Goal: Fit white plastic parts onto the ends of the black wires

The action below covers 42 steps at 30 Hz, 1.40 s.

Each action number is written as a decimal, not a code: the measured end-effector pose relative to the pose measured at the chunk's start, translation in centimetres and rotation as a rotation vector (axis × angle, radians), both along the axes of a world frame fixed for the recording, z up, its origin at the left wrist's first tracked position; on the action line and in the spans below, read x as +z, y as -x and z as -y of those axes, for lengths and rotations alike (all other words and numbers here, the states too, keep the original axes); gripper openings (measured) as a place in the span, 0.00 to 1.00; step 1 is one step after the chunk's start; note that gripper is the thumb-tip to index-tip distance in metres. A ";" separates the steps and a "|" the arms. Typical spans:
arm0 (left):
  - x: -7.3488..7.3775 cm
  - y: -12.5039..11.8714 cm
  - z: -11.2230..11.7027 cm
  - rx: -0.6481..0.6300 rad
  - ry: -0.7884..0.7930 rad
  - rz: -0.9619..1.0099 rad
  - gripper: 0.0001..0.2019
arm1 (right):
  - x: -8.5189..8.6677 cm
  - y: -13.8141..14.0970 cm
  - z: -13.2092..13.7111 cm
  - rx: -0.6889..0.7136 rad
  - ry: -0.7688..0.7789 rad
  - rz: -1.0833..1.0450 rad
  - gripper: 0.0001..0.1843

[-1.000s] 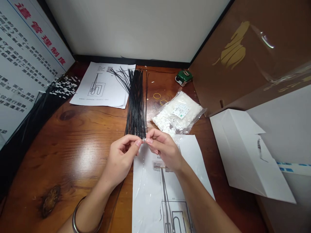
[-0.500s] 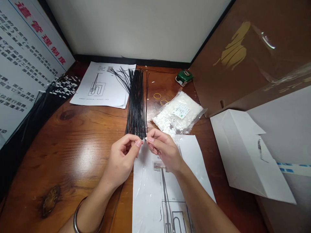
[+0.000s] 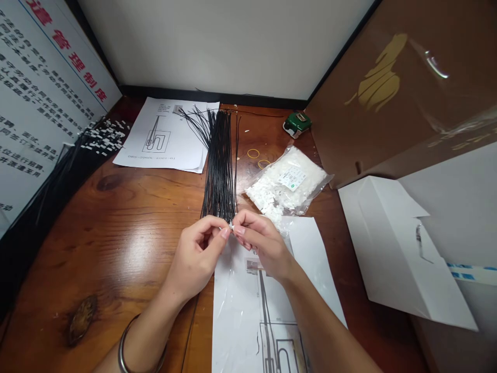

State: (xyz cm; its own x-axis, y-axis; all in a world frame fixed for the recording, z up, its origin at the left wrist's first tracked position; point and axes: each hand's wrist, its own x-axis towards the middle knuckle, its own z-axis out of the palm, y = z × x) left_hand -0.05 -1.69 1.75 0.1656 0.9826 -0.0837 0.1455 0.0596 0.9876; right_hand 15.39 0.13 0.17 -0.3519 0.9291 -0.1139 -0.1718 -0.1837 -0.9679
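Note:
My left hand (image 3: 200, 254) is closed in a pinch on what looks like a thin black wire, mostly hidden by the fingers. Thumb and forefinger of my right hand (image 3: 262, 241) pinch a small white connector housing (image 3: 232, 227). The fingertips of both hands nearly meet at this piece. Just beyond them lies a bundle of black wires (image 3: 218, 160), its near ends by my fingers and some far ends fanned to the left. Right of the bundle, a clear bag (image 3: 306, 166) of small white housings lies open, with loose housings (image 3: 267, 199) spilling from its mouth.
Under my wrists is a plastic-covered drawing sheet (image 3: 240, 305). More printed sheets (image 3: 143, 134) lie back left, beside a heap of white-tipped black wires (image 3: 104, 137). A green tape measure (image 3: 297, 124), yellow rubber bands (image 3: 253, 153), a brown box (image 3: 361, 103) and white cardboard (image 3: 396, 248) are rightward.
My fingertips have drawn slightly closer together around the white housing. The whole view has shifted a little; the wire bundle and bag stay where they were.

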 end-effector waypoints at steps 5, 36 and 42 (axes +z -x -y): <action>-0.1 0.0 0.0 -0.008 0.013 0.005 0.11 | -0.3 -0.1 0.1 0.021 0.007 -0.009 0.11; 0.3 0.0 -0.2 -0.017 0.038 0.122 0.08 | -0.4 -0.1 0.1 0.000 -0.131 -0.006 0.11; 0.2 0.0 -0.1 -0.013 0.029 0.109 0.09 | -0.3 0.0 0.1 -0.008 -0.151 0.032 0.12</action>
State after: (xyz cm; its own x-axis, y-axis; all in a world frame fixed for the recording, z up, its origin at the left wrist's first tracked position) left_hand -0.09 -1.58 1.98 0.1880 0.9778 -0.0927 0.0381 0.0870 0.9955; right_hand 15.36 0.01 -0.12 -0.3426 0.9393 0.0160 -0.1413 -0.0347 -0.9894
